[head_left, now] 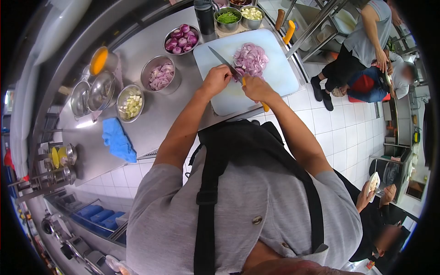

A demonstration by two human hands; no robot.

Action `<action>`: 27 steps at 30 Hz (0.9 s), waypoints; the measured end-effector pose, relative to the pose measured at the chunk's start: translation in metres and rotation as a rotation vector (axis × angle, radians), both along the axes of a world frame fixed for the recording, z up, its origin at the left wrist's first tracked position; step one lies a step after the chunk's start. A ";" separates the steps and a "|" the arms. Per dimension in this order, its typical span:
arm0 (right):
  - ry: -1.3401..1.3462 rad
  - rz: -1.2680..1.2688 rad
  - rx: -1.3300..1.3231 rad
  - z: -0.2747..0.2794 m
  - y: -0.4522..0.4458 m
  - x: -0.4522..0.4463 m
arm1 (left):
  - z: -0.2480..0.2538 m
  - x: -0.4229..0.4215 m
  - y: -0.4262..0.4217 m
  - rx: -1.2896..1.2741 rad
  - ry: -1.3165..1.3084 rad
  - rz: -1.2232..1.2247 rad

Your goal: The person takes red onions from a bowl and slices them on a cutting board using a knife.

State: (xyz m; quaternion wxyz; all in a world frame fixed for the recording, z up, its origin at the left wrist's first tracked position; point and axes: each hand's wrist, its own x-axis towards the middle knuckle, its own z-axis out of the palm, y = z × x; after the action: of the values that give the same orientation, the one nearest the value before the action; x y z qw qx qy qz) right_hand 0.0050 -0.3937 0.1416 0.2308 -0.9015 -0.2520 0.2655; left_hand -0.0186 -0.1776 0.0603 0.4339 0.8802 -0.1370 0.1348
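My right hand (256,88) is wrapped round the yellow handle of a knife (221,58), whose dark blade slants up and left over a white cutting board (275,52). Close by the blade, my left hand (217,79) has its fingers curled in; what they hold, if anything, is hidden. Sliced purple onion (251,59) lies heaped on the board just above my right hand. Left of the board, a metal pot (176,82) has sliced onion in it, and a bowl (197,32) contains peeled whole onions.
Bowls of green strips (228,17) and pale pieces (251,13) stand beyond the board beside a black bottle (205,18). A bowl of pale cubes (131,104) and a blue cloth (118,137) lie left. Several people are at the right.
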 end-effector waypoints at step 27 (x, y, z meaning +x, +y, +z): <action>-0.526 0.088 0.116 -0.103 0.004 0.003 | 0.003 0.004 0.003 0.008 -0.010 -0.013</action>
State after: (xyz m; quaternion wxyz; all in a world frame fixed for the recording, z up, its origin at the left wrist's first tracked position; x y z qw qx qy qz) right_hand 0.0079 -0.3895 0.0381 0.1968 -0.9129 -0.3571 0.0172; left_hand -0.0148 -0.1751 0.0637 0.4305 0.8804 -0.1455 0.1357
